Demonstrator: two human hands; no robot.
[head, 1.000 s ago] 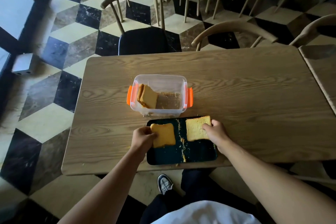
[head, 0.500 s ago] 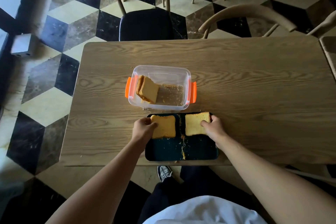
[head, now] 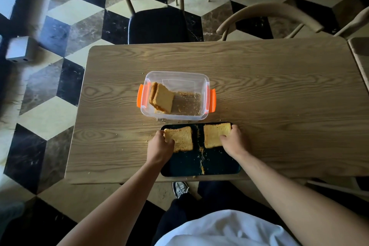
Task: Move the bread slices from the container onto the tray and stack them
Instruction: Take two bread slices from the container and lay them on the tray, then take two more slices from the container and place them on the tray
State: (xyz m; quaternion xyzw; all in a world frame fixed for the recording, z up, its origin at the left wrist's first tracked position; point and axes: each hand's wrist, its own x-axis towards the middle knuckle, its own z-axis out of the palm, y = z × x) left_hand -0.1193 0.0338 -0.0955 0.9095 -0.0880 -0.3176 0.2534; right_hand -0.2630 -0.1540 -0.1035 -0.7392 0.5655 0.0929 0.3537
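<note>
A dark tray (head: 217,166) lies at the table's near edge with crumbs down its middle. Two toasted bread slices rest side by side on its far half. My left hand (head: 159,149) grips the left slice (head: 182,138) at its left edge. My right hand (head: 233,142) holds the right slice (head: 214,134) at its right edge, thumb on top. Just beyond the tray stands a clear container (head: 201,84) with orange clips. A few more slices (head: 162,99) lean against its left wall.
The wooden table (head: 269,90) stretches far to the right of the tray. Chairs (head: 157,24) stand behind the far edge, and a second table (head: 361,54) butts up at the right. The floor is checkered tile.
The camera has tilted down, so everything sits lower in view. Both hands have stayed on their slices, the right thumb now further onto its slice.
</note>
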